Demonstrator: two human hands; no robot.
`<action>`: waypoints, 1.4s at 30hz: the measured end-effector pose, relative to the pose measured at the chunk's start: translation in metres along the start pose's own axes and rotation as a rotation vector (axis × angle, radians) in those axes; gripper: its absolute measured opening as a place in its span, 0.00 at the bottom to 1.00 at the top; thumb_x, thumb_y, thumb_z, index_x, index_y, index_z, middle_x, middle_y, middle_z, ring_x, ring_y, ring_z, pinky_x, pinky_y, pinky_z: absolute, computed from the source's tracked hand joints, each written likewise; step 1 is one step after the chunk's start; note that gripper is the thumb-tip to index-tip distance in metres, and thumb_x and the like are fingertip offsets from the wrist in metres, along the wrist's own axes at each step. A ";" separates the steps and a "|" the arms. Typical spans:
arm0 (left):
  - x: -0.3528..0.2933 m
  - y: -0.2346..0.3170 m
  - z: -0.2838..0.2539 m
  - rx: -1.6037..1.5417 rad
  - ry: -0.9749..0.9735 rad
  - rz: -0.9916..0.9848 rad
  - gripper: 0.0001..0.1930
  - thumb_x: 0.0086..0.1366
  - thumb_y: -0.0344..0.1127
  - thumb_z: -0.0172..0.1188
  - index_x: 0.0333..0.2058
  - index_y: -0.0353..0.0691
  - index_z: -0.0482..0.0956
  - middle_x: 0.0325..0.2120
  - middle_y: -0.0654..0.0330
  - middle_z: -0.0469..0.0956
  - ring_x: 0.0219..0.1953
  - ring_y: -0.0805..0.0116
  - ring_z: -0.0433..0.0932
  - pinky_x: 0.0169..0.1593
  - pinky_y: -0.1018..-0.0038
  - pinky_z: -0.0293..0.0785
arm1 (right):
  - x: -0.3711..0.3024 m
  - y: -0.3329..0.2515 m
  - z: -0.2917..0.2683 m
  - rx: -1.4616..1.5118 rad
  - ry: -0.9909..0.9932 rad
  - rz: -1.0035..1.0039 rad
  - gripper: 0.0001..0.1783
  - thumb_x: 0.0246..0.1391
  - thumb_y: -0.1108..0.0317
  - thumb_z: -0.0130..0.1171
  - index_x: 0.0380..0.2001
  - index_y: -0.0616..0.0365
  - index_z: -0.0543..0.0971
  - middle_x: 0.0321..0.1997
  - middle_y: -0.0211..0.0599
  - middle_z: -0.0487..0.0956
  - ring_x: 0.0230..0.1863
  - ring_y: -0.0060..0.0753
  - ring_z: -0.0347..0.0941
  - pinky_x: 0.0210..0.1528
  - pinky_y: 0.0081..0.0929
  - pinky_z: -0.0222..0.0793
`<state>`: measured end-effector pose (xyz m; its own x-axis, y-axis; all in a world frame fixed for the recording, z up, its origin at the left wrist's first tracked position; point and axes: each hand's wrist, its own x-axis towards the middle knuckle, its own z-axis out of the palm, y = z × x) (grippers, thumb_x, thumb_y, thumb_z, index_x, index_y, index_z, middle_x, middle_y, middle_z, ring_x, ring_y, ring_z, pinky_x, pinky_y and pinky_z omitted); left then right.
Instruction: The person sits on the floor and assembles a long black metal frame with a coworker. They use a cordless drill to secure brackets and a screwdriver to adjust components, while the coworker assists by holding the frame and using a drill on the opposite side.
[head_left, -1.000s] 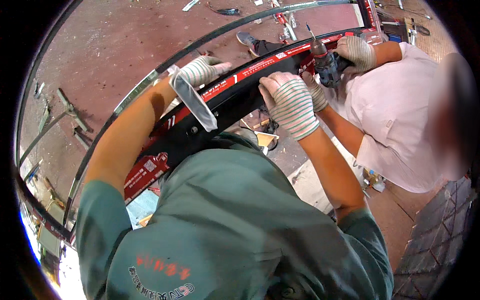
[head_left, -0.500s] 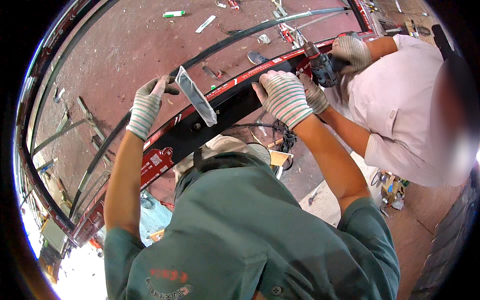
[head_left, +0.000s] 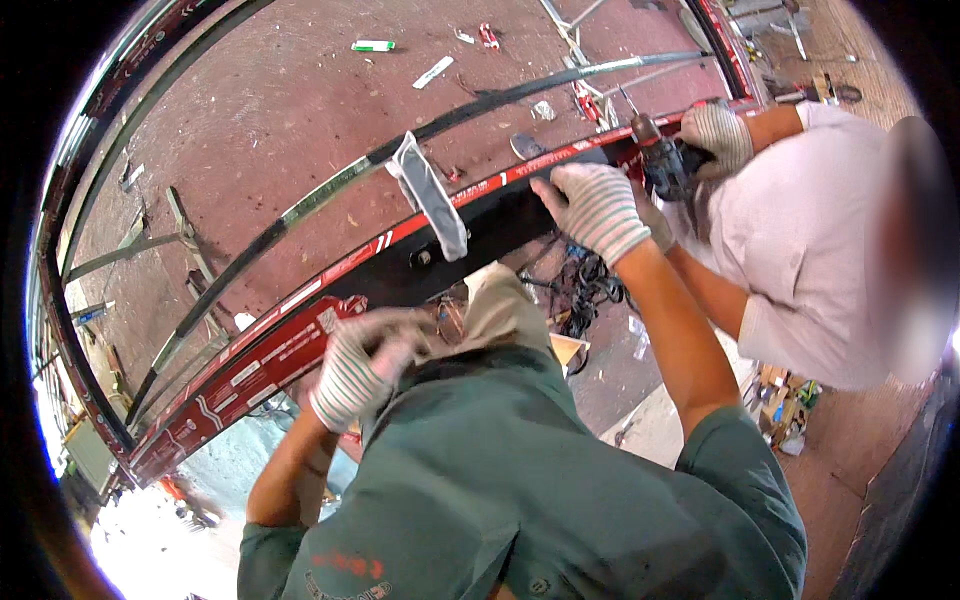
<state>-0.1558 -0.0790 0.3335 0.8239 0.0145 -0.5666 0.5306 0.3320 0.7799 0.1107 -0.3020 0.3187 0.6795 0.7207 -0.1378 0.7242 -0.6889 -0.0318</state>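
Note:
My right hand, in a striped work glove, grips the upper edge of a long dark frame bar with red protective film. My left hand, in a matching glove, is off the bar, near my waist. Its fingers are smeared by motion. Between my hands, a long flat piece in a clear plastic sleeve lies across the bar, touched by neither hand. Near its lower end sits a small round fitting. Close to my right hand, a co-worker's gloved hand holds a power drill.
The bar belongs to a large curved frame whose thin inner strip runs beyond it. A co-worker in a pale shirt leans in at right. Scraps, including a white strip, lie on the reddish floor. Black cables hang below the bar.
My left hand has left the sleeved piece and come down and back toward my waist. My right hand stays on the bar. The view has shifted slightly.

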 end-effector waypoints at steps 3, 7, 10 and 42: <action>0.022 -0.043 0.021 0.285 -0.291 0.049 0.11 0.64 0.33 0.60 0.42 0.36 0.82 0.30 0.58 0.83 0.34 0.73 0.81 0.41 0.74 0.77 | -0.002 0.011 0.012 0.093 0.134 -0.130 0.23 0.55 0.50 0.60 0.14 0.54 0.75 0.18 0.45 0.74 0.24 0.52 0.74 0.28 0.45 0.68; 0.095 -0.190 0.042 0.126 -0.334 -0.109 0.16 0.69 0.43 0.57 0.41 0.36 0.82 0.29 0.63 0.81 0.33 0.74 0.78 0.39 0.75 0.75 | 0.000 0.033 0.030 0.525 0.390 -0.242 0.15 0.53 0.64 0.63 0.16 0.56 0.72 0.17 0.38 0.71 0.20 0.46 0.69 0.25 0.37 0.64; 0.153 -0.237 0.049 -0.070 -0.407 -0.174 0.26 0.71 0.56 0.49 0.40 0.36 0.82 0.23 0.65 0.77 0.26 0.77 0.74 0.33 0.77 0.72 | 0.003 0.042 0.048 0.936 0.463 -0.153 0.04 0.54 0.74 0.53 0.29 0.61 0.77 0.26 0.38 0.74 0.24 0.30 0.70 0.29 0.26 0.66; 0.281 -0.228 0.084 0.018 0.255 0.792 0.26 0.68 0.47 0.56 0.60 0.41 0.70 0.37 0.65 0.81 0.22 0.84 0.63 0.25 0.85 0.60 | 0.025 0.093 0.064 0.803 0.391 -0.659 0.17 0.53 0.59 0.68 0.40 0.61 0.81 0.34 0.31 0.81 0.36 0.21 0.76 0.42 0.23 0.72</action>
<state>-0.0285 -0.2296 0.0188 0.8855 0.4513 0.1105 -0.1822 0.1184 0.9761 0.1872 -0.3533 0.2494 0.2827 0.8421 0.4593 0.7664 0.0896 -0.6361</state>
